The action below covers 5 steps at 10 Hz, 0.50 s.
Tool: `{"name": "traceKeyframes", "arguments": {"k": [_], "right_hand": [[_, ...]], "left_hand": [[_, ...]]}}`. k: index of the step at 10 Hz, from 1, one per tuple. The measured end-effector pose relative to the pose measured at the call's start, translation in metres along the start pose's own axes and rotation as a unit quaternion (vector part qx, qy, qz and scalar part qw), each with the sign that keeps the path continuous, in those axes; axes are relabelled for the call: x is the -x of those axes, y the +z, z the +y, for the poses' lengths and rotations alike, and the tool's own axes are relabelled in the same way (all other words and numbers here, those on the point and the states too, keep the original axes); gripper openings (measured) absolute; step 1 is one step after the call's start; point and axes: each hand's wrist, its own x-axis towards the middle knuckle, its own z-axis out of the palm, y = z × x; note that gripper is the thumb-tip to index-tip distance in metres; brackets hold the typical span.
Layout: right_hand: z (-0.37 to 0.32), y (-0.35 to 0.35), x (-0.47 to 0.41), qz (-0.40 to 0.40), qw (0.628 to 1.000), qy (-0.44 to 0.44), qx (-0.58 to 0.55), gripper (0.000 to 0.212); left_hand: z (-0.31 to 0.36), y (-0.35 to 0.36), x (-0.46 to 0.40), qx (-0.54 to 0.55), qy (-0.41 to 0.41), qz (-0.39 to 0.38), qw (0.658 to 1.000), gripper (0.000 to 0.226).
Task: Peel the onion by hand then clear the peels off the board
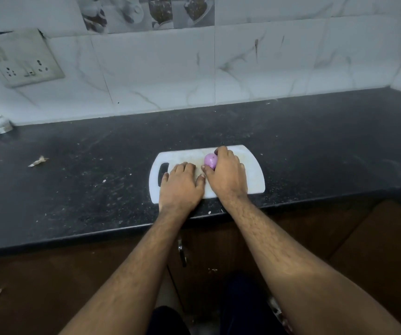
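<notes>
Both hands are on the cutting board point(252, 163). Right hand point(227, 174) is curled over the onion point(210, 160), fingers wrapped across its far side and thumb at its near side, so the onion is held against the board's middle. Left hand point(181, 184) lies flat and palm down on the board beside the handle slot point(163, 174), fingers straight, holding nothing. The onion shows smooth purple skin with no dry papery layer visible, so peeling appears done.

Hazards from this state:
- The onion is round and smooth; a loose grip may let it roll off the board onto the dark desk point(315, 141).
- The board's near edge sits close to the desk's front edge; a sweeping push toward the body may slide it off.
- One peel scrap point(38, 161) lies on the desk well left of the board; a careless sweep may scatter others likewise or drop them to the floor.
</notes>
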Motion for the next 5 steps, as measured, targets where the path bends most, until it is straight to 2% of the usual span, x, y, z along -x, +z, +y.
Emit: {"name": "traceKeyframes", "arguments": {"k": [1, 2, 4, 5], "right_hand": [[0.001, -0.001, 0.004, -0.003, 0.999, 0.004, -0.032, 0.061], [0.003, -0.002, 0.008, 0.006, 0.998, 0.004, -0.062, 0.062], [0.003, -0.013, 0.014, 0.013, 0.993, 0.025, -0.113, 0.052], [-0.003, -0.032, 0.015, -0.001, 0.997, 0.021, -0.080, 0.050]], "left_hand": [[-0.004, 0.002, 0.004, 0.034, 0.006, 0.027, 0.999, 0.041], [-0.009, 0.003, 0.012, 0.104, -0.018, 0.055, 0.993, 0.049], [-0.005, -0.013, 0.014, 0.236, -0.029, 0.107, 0.965, 0.042], [0.002, -0.042, 0.015, 0.210, -0.013, 0.086, 0.974, 0.042]]}}
